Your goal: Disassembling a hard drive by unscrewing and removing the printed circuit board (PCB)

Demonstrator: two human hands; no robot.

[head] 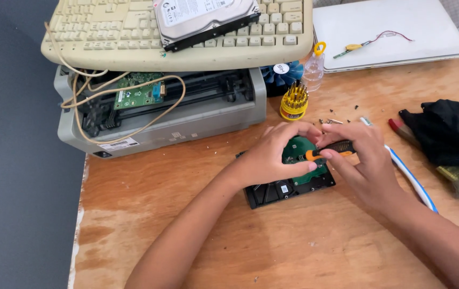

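Both bare hands meet over a black, flat, rectangular hard drive (288,187) that lies circuit side up on the worn plywood tabletop (272,246), just in front of the grey opened printer casing (208,115); its green circuit board (300,151) faces the ceiling, and its long axis runs left to right with the right end tipped slightly away from the person; the left hand (273,155) lies curled over the drive's upper left part, fingers bent and close together, pressing on the board and touching the tool's tip end; whether it pinches anything I cannot tell; the right hand (360,155) is closed around a small screwdriver with an orange and black handle (330,151), thumb and fingertips wrapped tightly on the grip; the screwdriver lies almost level, its long axis left to right, the tip pointing left and a little down toward the board under the left hand; just behind the hands stands a round yellow holder of screwdriver bits (293,101), with loose small screws (332,121) scattered beside it; a white and blue strip (412,179) runs under the right wrist; a black crumpled cloth (451,136) sits near the right edge; on top of the printer rests a beige keyboard (133,32) carrying 1 more silver-topped hard drive (205,18); a white closed laptop (390,29) lies at the far right.
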